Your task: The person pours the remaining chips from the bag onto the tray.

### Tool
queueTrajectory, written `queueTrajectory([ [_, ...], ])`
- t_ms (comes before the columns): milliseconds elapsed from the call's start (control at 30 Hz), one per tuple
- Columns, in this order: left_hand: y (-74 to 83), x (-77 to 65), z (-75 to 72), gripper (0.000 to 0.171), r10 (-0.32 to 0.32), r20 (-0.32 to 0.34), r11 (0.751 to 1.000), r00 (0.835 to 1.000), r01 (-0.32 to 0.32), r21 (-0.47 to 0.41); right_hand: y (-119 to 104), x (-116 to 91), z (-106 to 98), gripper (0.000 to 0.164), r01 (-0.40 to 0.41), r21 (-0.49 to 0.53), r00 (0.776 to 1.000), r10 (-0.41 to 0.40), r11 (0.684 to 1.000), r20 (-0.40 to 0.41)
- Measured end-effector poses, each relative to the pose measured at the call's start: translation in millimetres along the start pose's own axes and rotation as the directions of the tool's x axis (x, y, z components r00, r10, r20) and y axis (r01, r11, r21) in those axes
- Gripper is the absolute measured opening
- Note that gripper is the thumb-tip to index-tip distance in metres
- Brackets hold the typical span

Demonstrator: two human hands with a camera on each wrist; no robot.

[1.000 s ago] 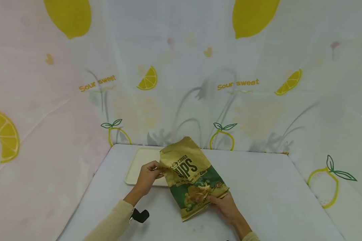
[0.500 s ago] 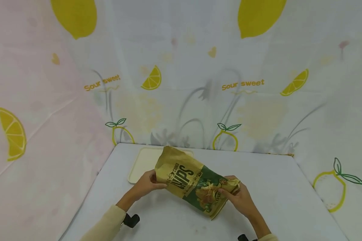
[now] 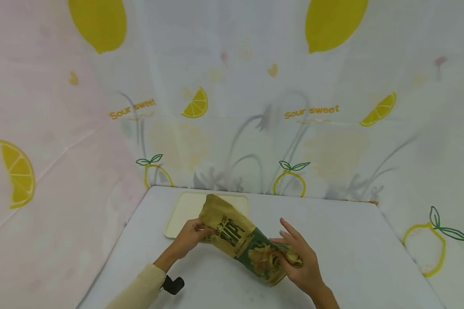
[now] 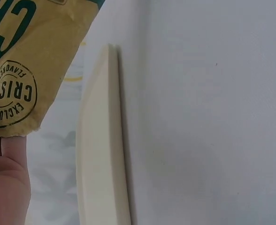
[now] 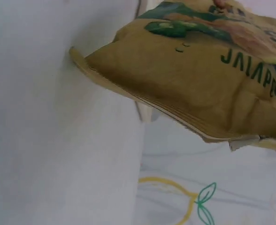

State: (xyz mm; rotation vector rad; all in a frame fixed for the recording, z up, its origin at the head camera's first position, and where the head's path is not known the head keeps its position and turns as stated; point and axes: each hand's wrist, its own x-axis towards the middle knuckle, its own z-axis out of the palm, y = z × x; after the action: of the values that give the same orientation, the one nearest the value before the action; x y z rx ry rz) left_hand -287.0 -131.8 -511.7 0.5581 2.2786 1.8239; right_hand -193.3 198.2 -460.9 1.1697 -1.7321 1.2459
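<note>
A gold and green bag of chips (image 3: pixel 232 231) is held slanting above the table in the head view, its right end crumpled over. At the bag's upper left edge my left hand (image 3: pixel 187 240) pinches the wrapper between thumb and fingers. My right hand (image 3: pixel 303 268) is at the lower right end, thumb on the front and the other fingers stretched out and spread. In the left wrist view, fingers (image 4: pixel 13 152) sit behind the bag's corner (image 4: pixel 53 56). The right wrist view shows the bag's sealed edge and its jalapeño print (image 5: pixel 175 70).
A cream tray (image 3: pixel 178 214) lies on the white table (image 3: pixel 352 249) at the back left, partly behind the bag. A black wrist-camera part (image 3: pixel 174 284) hangs below my left wrist. Lemon-printed cloth (image 3: pixel 232 86) stands behind and beside the table.
The bag has turned from steep to more slanted, and its right end has crumpled. My right hand moved right and up, then its fingers spread; my left hand keeps its pinch.
</note>
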Motion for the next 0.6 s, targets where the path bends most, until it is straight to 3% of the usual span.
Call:
queueTrajectory([
  [133,0.3,0.5,1.9,0.031,-0.003,0.006,1.000,1.000,0.003,-0.008,2,-1,2,0.026,0.137,-0.206,0.990,-0.141,0.969,-0.004],
  [333,-0.8,2.8,2.5,0.029,-0.043,0.006,0.999,0.999,0.043,0.002,9,-9,-1,0.030,0.215,-0.310,0.976,-0.190,0.926,0.109],
  [467,-3.3,4.2,2.1,0.030,-0.064,0.013,0.998,0.998,0.064,-0.010,14,-14,-3,0.031,0.286,-0.380,0.955,-0.232,0.880,0.183],
  [600,-2.9,6.6,1.7,0.032,-0.084,0.016,0.996,0.996,0.084,-0.026,20,-14,-4,0.025,0.298,-0.357,0.952,-0.245,0.885,0.185],
])
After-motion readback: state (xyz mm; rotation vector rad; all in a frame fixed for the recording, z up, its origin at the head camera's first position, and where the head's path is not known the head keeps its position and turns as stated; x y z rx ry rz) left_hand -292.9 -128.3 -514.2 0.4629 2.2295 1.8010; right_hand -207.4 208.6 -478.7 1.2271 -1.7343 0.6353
